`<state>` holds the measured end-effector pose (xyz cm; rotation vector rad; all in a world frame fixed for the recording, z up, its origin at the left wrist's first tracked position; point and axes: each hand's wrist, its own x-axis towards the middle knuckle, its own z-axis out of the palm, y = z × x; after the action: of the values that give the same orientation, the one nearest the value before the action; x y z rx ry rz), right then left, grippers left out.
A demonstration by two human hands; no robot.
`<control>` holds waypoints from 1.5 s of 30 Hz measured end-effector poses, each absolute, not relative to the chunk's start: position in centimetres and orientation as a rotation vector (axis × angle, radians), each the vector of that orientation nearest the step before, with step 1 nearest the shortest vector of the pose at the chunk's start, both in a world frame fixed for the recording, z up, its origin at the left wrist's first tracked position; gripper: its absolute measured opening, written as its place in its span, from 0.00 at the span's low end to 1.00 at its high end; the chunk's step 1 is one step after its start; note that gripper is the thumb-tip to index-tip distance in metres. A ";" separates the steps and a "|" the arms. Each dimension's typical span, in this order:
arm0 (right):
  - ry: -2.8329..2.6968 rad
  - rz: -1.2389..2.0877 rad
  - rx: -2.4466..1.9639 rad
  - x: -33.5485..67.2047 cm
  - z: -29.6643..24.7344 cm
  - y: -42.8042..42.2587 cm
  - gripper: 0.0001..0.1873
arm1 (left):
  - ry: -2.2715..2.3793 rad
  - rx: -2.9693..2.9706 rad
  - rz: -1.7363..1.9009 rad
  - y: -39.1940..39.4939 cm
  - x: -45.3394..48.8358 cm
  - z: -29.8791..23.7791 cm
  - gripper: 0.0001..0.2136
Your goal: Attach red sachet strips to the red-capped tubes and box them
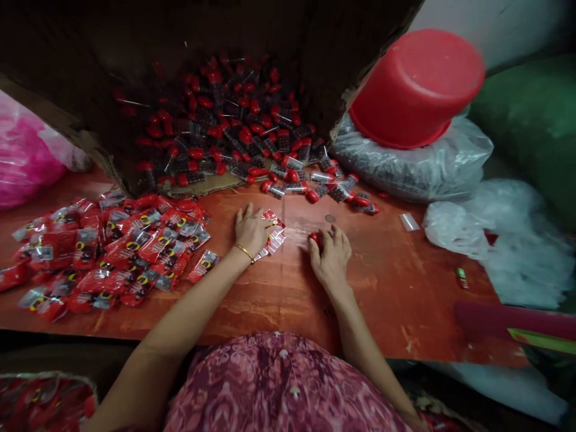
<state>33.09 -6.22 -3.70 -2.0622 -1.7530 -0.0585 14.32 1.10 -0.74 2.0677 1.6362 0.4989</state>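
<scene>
The red piece (316, 238) sits on the table (288, 288), under the right hand's (332, 258) fingertips; the hand hides too much to tell its long axis. That hand is half curled around it. To its left, flat red-and-white packets (275, 239) lie fanned, long axes running roughly away from the person, striped ends nearer. The left hand (252, 231), loosely open, rests palm-down over their left side.

Packets (119, 247), left: red, with yellow rings, black areas. Small containers (283, 141), far: red caps, clear bodies, dark contents. Wrappers (276, 239): red and white. Tabletop (288, 300): reddish brown, streaked. Tub (405, 90), far right: plain red. Garment (279, 390), near: maroon, pale pink swirls.
</scene>
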 end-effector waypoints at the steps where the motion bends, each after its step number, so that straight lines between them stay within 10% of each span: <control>1: -1.757 -0.052 -2.022 32.9 -3.5 -6.2 0.21 | 1.651 2.085 0.488 1.0 14.3 -0.9 0.08; 15: -1.207 0.948 -1.401 26.9 -0.9 -3.9 0.17 | 1.644 2.087 0.875 -2.9 14.1 1.4 0.12; 29: -1.176 0.721 -1.360 25.1 -0.9 -5.7 0.15 | 1.088 0.518 1.123 -5.3 16.3 2.3 0.18; 45: -2.086 0.238 -1.764 39.8 -2.9 -4.6 0.14 | 1.016 0.298 0.975 -3.8 14.9 2.7 0.16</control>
<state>39.79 -4.58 -2.90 -1.7637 -2.0860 0.2378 14.85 -3.76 2.75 0.2979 1.0163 0.9746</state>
